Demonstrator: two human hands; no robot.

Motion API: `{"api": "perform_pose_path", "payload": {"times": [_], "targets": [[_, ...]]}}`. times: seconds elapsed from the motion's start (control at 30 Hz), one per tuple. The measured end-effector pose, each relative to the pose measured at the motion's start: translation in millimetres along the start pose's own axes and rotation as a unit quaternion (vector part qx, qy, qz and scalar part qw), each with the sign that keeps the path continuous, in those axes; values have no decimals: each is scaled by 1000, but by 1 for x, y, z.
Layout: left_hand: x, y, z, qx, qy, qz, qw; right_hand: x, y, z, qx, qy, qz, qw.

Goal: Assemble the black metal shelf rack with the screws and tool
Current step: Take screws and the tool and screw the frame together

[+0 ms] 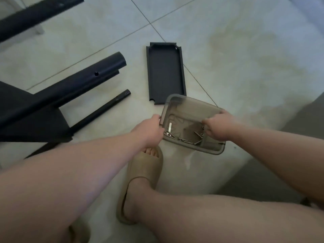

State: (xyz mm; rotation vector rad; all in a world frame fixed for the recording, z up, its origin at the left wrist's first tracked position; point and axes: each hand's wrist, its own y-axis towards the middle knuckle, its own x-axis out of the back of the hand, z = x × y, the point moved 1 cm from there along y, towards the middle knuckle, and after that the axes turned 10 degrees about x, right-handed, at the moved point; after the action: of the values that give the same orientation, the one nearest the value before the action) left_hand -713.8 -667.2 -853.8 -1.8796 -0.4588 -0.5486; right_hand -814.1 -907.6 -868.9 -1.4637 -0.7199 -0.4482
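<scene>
A smoky translucent plastic box (pixel 188 109) sits on the tiled floor, tilted slightly. Inside lie several silver screws (pixel 191 139) and a small silver tool (pixel 170 128). My left hand (pixel 152 128) grips the box's left rim. My right hand (pixel 219 126) grips its right rim, fingers reaching inside. A black metal shelf tray (pixel 165 72) lies flat just beyond the box. Black rack poles (pixel 73 83) and a thin black rod (pixel 105 109) lie to the left, joined to a black panel (pixel 35 123).
Another black bar (pixel 35 16) crosses the top left corner. My foot in a tan slipper (pixel 140 181) rests just below the box, with a second slipper (pixel 80 232) at the bottom. A grey surface (pixel 298 137) runs along the right edge.
</scene>
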Motion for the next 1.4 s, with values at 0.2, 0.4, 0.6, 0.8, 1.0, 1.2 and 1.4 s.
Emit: {"api": "perform_pose_path", "payload": {"times": [0.2, 0.4, 0.6, 0.8, 1.0, 1.2, 1.4], "targets": [[-10, 13, 1, 6, -120, 45, 992, -28, 33, 4, -8, 27, 22, 999], [-11, 16, -1, -13, -144, 63, 988, -44, 53, 4, -39, 114, 20, 993], [-6, 9, -3, -10, -120, 56, 991, -39, 48, 7, -55, 191, 6, 980], [14, -20, 4, 10, -21, 60, 998, 8, 17, 9, -100, 250, -49, 962], [67, -80, 7, -10, 103, 54, 993, 89, -32, 29, -109, 336, -117, 928], [118, -160, 37, -29, 72, -30, 997, 177, -99, 85, -43, 379, -236, 894], [153, -227, 88, -37, -49, -55, 997, 254, -138, 173, 39, 417, -320, 850]]}}
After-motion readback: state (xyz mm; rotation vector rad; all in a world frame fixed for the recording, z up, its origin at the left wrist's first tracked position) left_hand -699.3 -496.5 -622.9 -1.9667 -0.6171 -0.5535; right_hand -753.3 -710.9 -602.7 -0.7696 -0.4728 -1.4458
